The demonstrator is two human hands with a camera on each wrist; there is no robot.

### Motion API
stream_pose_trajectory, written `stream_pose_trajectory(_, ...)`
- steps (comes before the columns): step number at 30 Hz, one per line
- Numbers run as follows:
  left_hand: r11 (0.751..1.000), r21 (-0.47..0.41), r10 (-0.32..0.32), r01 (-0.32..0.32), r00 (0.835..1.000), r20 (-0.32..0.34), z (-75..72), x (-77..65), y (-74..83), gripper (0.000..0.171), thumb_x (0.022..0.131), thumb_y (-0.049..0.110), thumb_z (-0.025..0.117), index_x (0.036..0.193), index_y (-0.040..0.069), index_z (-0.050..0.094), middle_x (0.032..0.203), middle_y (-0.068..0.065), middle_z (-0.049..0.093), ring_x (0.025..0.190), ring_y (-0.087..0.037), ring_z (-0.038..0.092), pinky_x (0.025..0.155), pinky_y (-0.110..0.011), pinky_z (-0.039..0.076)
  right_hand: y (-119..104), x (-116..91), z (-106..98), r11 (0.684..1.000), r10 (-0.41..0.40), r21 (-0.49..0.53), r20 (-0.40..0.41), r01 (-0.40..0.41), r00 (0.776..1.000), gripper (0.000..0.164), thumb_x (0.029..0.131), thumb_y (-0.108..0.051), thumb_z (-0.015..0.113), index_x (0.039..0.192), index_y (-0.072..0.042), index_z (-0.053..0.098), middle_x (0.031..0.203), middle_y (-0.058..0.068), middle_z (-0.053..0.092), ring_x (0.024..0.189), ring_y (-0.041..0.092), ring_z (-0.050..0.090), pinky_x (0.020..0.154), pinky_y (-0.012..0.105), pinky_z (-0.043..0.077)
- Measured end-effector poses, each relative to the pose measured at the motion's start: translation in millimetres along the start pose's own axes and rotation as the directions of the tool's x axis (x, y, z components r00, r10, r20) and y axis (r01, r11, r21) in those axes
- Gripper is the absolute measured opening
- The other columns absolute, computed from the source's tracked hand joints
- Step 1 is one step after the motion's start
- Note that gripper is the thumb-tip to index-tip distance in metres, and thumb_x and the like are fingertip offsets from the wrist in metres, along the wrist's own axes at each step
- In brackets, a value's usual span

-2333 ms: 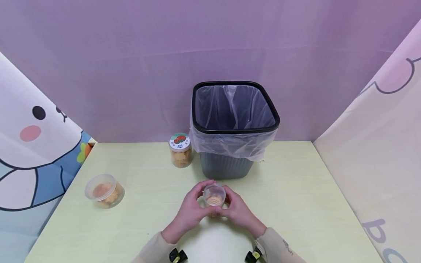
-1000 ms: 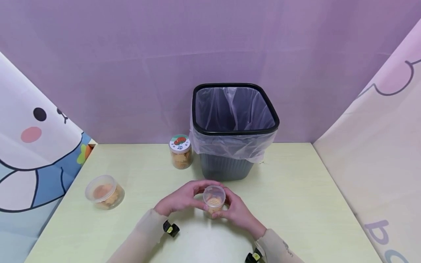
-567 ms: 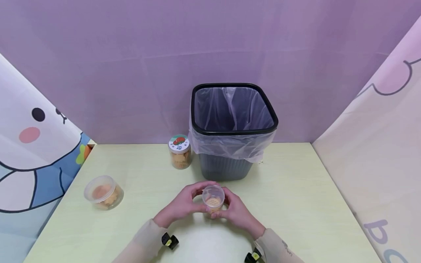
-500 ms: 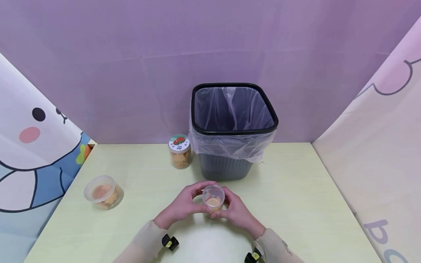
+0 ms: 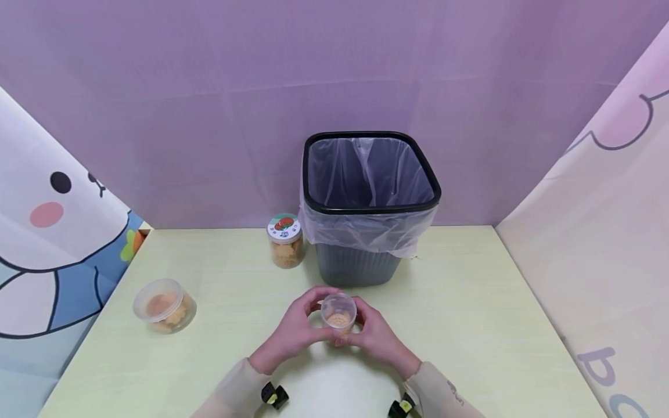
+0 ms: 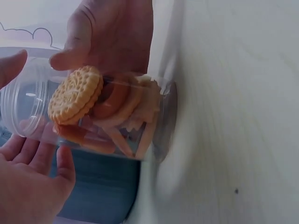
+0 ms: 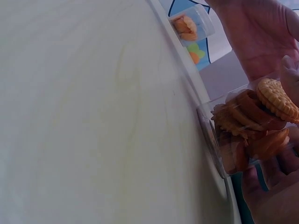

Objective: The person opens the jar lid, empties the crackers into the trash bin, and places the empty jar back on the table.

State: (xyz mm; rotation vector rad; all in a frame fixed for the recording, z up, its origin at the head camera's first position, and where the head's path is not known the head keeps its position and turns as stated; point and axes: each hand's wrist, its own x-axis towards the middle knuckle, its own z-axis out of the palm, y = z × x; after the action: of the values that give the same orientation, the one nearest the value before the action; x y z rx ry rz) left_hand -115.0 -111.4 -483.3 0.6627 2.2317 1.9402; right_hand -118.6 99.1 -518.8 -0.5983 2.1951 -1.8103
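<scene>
A clear plastic jar (image 5: pixel 338 307) with its top uncovered stands between both hands, near the table's middle. My left hand (image 5: pixel 298 328) grips it round the upper part from the left, thumb in front and fingers behind. From the other side my right hand (image 5: pixel 378 337) holds it, its thumb near the left one. Up close in the left wrist view, a round scalloped biscuit (image 6: pixel 74 94) lies on top of several brown and tan snack pieces (image 6: pixel 117 105) inside. The threaded neck (image 6: pixel 30 100) shows bare. In the right wrist view the jar's base (image 7: pixel 212 140) is at the tabletop.
Behind the hands stands a grey waste bin (image 5: pixel 358 267) with a black rim and a thin liner. A lidded jar (image 5: pixel 286 241) of snacks sits left of it. A wider tub (image 5: pixel 166 306) holding snack pieces is at the left. A purple curtain (image 5: pixel 209 116) hangs behind.
My left wrist swung out to the left, then came back toward the front, and the left thumb again reaches across the jar's front. My right hand and the jar hardly move.
</scene>
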Motion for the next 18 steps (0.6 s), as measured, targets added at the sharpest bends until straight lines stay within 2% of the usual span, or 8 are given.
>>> stream_pose_trajectory(4, 1.000, -0.002, -0.003, 0.003, 1.000, -0.029, 3.4, 0.3, 1.2, 0.072, 0.065, 0.011, 0.093, 0.128, 0.016, 0.058, 0.123, 0.001, 0.063, 0.117, -0.027, 0.055, 0.099, -0.047, 0.040, -1, 0, 0, 1.000, 0.008, 0.001, -0.001, -0.008, 1.000, 0.067, 0.073, -0.014, 0.089, 0.131, -0.008, 0.056, 0.124, 0.003, 0.062, 0.119, 0.024, 0.058, 0.104, 0.036, 0.042)
stream_pose_trajectory(10, 1.000, 0.003, -0.012, 0.012, 0.998, -0.060, 7.7, 2.0, -0.3, 0.071, 0.065, 0.013, 0.093, 0.125, 0.010, 0.054, 0.120, -0.005, 0.062, 0.113, -0.029, 0.056, 0.097, -0.048, 0.039, -3, 0, 1, 0.999, 0.023, -0.022, -0.008, -0.024, 1.000, 0.065, 0.075, -0.004, 0.085, 0.131, 0.000, 0.054, 0.124, 0.012, 0.062, 0.118, 0.031, 0.057, 0.102, 0.033, 0.043)
stream_pose_trajectory(13, 1.000, 0.008, -0.012, 0.013, 0.998, -0.065, 9.8, 3.1, -1.6, 0.072, 0.065, 0.013, 0.093, 0.125, 0.009, 0.052, 0.119, -0.007, 0.060, 0.112, -0.029, 0.055, 0.096, -0.047, 0.038, -3, 0, 1, 1.000, 0.020, -0.019, -0.008, -0.020, 1.000, 0.065, 0.075, -0.003, 0.085, 0.131, 0.000, 0.054, 0.125, 0.012, 0.061, 0.119, 0.031, 0.057, 0.102, 0.033, 0.044)
stream_pose_trajectory(18, 1.000, 0.027, -0.001, 0.003, 0.998, -0.066, 11.7, 3.6, -2.2, 0.075, 0.066, 0.015, 0.092, 0.127, 0.011, 0.051, 0.119, -0.007, 0.057, 0.111, -0.028, 0.053, 0.095, -0.042, 0.037, -3, 0, 0, 1.000, 0.020, -0.006, 0.000, -0.020, 1.000, 0.063, 0.075, -0.006, 0.085, 0.131, -0.005, 0.055, 0.126, 0.006, 0.061, 0.120, 0.025, 0.057, 0.102, 0.032, 0.043)
